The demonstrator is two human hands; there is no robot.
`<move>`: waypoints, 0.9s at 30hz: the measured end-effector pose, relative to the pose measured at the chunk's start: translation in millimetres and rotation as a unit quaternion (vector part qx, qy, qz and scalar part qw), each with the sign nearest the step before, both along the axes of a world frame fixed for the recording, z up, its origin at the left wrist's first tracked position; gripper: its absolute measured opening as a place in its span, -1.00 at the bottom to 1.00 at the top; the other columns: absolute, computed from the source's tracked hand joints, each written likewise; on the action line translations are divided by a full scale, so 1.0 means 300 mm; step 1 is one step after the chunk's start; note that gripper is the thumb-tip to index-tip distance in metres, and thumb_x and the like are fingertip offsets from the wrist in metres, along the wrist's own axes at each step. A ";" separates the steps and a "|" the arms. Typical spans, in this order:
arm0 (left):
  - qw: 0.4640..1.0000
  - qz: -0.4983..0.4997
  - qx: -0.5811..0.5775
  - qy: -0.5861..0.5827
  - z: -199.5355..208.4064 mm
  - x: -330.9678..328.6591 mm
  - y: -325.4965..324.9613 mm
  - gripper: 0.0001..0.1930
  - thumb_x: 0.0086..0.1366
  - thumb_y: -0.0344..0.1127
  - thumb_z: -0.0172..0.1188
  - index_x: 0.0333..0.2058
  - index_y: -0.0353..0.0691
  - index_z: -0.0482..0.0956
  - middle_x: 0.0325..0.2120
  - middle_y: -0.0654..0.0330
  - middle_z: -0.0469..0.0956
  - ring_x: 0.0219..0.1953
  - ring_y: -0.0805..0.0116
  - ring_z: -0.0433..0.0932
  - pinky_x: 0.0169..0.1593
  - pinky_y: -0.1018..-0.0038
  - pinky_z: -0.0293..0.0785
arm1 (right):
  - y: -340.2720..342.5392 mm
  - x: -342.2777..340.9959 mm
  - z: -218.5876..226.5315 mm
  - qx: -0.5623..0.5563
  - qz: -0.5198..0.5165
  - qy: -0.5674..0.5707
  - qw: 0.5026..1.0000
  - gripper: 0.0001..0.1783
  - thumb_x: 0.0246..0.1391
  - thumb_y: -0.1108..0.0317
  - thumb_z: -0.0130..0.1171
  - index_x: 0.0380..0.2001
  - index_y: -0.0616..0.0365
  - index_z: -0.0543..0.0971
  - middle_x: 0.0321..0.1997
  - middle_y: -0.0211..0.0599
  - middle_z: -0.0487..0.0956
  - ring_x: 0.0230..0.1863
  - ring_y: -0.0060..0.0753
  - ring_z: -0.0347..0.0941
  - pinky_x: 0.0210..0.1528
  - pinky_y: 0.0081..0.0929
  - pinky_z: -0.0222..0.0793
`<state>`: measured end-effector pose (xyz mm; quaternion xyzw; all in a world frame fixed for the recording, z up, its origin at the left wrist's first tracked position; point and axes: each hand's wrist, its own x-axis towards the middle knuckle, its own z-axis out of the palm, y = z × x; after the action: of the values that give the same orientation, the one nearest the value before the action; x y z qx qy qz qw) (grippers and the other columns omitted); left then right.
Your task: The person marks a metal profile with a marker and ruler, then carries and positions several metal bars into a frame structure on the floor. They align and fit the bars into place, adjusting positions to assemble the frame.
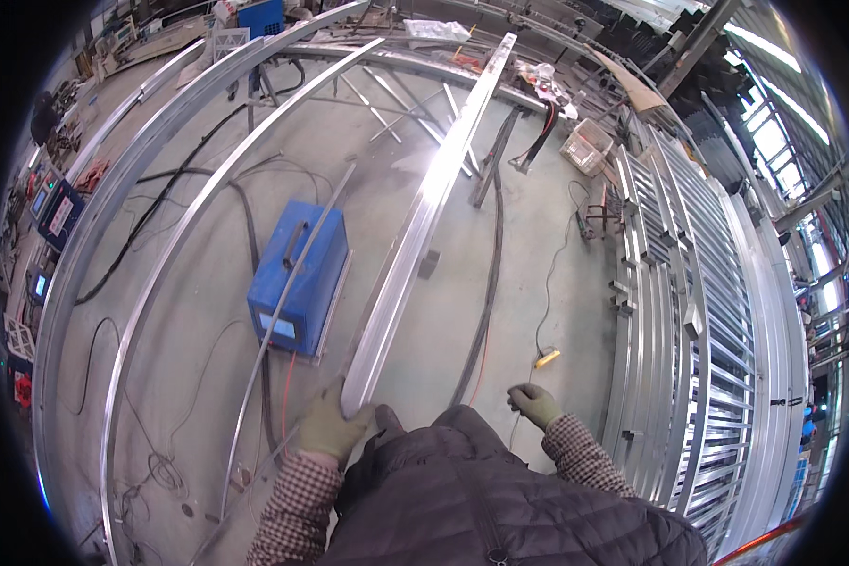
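A long, shiny metal beam (431, 203) stretches away from me, its near end beside my legs. My left hand (333, 424), in a pale green glove, is closed on the edge of that near end. Farther right, my right hand (536, 405), gloved alike, is held out over the floor with its fingers curled in. A small dark spot shows at its fingertips, too small to name. Left of the beam, a blue box-shaped machine (297, 269) with a top handle and a lit front panel stands on the floor. A thin metal bar (297, 269) slants across its top.
Long metal rails (151, 288) curve along the left. On the right lies a stack of metal frames with many bars (717, 377). Dark cables (489, 311) run across the grey floor (434, 349). A yellow-handled tool (547, 358) and a pale crate (587, 146) are right of the beam.
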<state>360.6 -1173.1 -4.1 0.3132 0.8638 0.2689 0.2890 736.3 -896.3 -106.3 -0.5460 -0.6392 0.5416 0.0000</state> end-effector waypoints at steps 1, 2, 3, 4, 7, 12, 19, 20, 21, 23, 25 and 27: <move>1.000 -0.002 -0.001 0.014 0.000 0.003 0.006 -0.15 0.22 0.13 0.43 0.40 -0.21 0.50 0.12 -0.21 0.63 0.17 -0.25 0.63 0.25 -0.02 0.57 | 0.063 -0.096 0.052 0.037 0.032 0.028 0.998 -0.52 0.47 0.08 0.19 0.11 0.31 0.70 -0.11 -0.23 0.77 -0.10 -0.44 0.68 0.04 -0.38 0.60; 1.000 -0.001 -0.019 0.019 -0.002 0.007 0.010 -0.15 0.21 0.12 0.45 0.39 -0.20 0.51 0.11 -0.20 0.64 0.17 -0.25 0.63 0.24 -0.02 0.57 | 0.137 -0.202 0.106 0.076 0.059 0.030 0.995 -0.54 0.47 0.10 0.21 0.11 0.31 0.70 -0.10 -0.22 0.78 -0.08 -0.45 0.68 0.07 -0.40 0.60; 0.999 -0.004 -0.016 0.027 -0.004 0.008 0.014 -0.17 0.21 0.11 0.46 0.38 -0.18 0.51 0.10 -0.17 0.64 0.16 -0.23 0.63 0.23 -0.02 0.57 | 0.202 -0.309 0.163 0.115 0.091 0.038 0.988 -0.55 0.47 0.11 0.22 0.12 0.30 0.70 -0.08 -0.22 0.78 -0.06 -0.46 0.69 0.11 -0.41 0.60; 0.999 -0.007 -0.031 0.028 -0.006 0.009 0.016 -0.18 0.21 0.10 0.47 0.37 -0.17 0.52 0.09 -0.15 0.65 0.16 -0.22 0.64 0.22 -0.02 0.58 | 0.258 -0.449 0.204 0.145 0.089 0.045 0.984 -0.59 0.47 0.15 0.26 0.13 0.28 0.70 -0.08 -0.24 0.78 -0.05 -0.50 0.68 0.13 -0.47 0.59; 0.998 -0.005 -0.053 0.035 -0.018 0.019 0.020 -0.22 0.20 0.09 0.49 0.33 -0.15 0.53 0.06 -0.08 0.65 0.12 -0.16 0.65 0.17 -0.03 0.59 | 0.381 -0.822 0.359 0.151 0.149 0.200 0.957 -0.71 0.49 0.35 0.25 0.10 0.33 0.70 -0.12 -0.34 0.77 -0.02 -0.55 0.68 0.14 -0.51 0.58; 0.991 0.066 -0.108 0.040 -0.005 0.067 0.044 -0.24 0.15 0.03 0.54 0.29 -0.08 0.53 0.07 0.02 0.65 0.12 -0.07 0.65 0.15 -0.03 0.56 | 0.484 -1.452 0.469 0.243 0.455 0.191 0.835 -0.66 0.45 0.23 0.21 0.12 0.18 0.72 -0.07 -0.12 0.79 -0.12 -0.29 0.75 0.04 -0.30 0.69; 0.962 0.184 -0.200 0.029 0.023 0.147 0.130 -0.19 0.10 -0.08 0.57 0.34 -0.07 0.50 0.11 0.12 0.60 0.22 0.01 0.57 0.20 -0.09 0.49 | 0.530 -2.152 0.055 0.214 0.728 -0.037 0.651 -0.54 0.34 0.02 0.23 0.11 0.07 0.75 0.04 0.01 0.78 0.11 0.05 0.71 0.24 -0.10 0.58; 0.958 0.193 -0.213 0.014 0.025 0.151 0.135 -0.18 0.10 -0.11 0.56 0.36 -0.08 0.50 0.12 0.13 0.60 0.23 0.02 0.56 0.21 -0.11 0.49 | 0.524 -2.210 -0.018 0.229 0.749 -0.076 0.617 -0.53 0.32 0.01 0.24 0.11 0.05 0.75 0.04 0.02 0.78 0.14 0.07 0.71 0.26 -0.07 0.57; 0.956 0.205 -0.208 0.027 0.023 0.150 0.143 -0.17 0.08 -0.14 0.55 0.36 -0.09 0.50 0.12 0.13 0.60 0.23 0.03 0.55 0.24 -0.13 0.47 | 0.514 -2.267 -0.086 0.231 0.759 -0.072 0.604 -0.52 0.32 0.00 0.24 0.13 0.07 0.74 0.08 0.00 0.77 0.16 0.08 0.70 0.28 -0.08 0.57; 0.952 0.229 -0.199 0.029 0.024 0.145 0.155 -0.15 0.05 -0.20 0.54 0.37 -0.12 0.51 0.14 0.13 0.59 0.25 0.05 0.54 0.28 -0.18 0.43 | 0.486 -2.369 -0.222 0.248 0.771 -0.112 0.576 -0.49 0.32 0.00 0.26 0.16 0.10 0.71 0.14 -0.02 0.76 0.21 0.10 0.67 0.32 -0.08 0.56; 0.944 0.229 -0.213 0.107 0.035 0.143 0.163 -0.23 0.10 -0.18 0.48 0.33 -0.17 0.54 0.11 0.13 0.61 0.22 0.06 0.57 0.31 -0.13 0.41 | 0.473 -2.435 -0.362 0.319 0.757 -0.096 0.562 -0.48 0.31 0.00 0.27 0.21 0.04 0.69 0.22 -0.03 0.73 0.27 0.09 0.64 0.36 -0.05 0.52; 0.931 0.260 -0.213 0.142 0.045 0.148 0.167 -0.31 0.19 -0.15 0.39 0.32 -0.17 0.57 0.08 0.16 0.64 0.20 0.09 0.59 0.40 -0.16 0.33 | 0.476 -2.521 -0.516 0.335 0.765 -0.093 0.542 -0.41 0.26 0.01 0.33 0.30 -0.03 0.64 0.31 -0.01 0.68 0.35 0.09 0.58 0.42 0.00 0.47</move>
<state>405.1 -1122.9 9.5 0.0439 0.9838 0.0976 0.1435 -20.0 -753.4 -261.0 0.1429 -0.9454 0.0282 -0.2914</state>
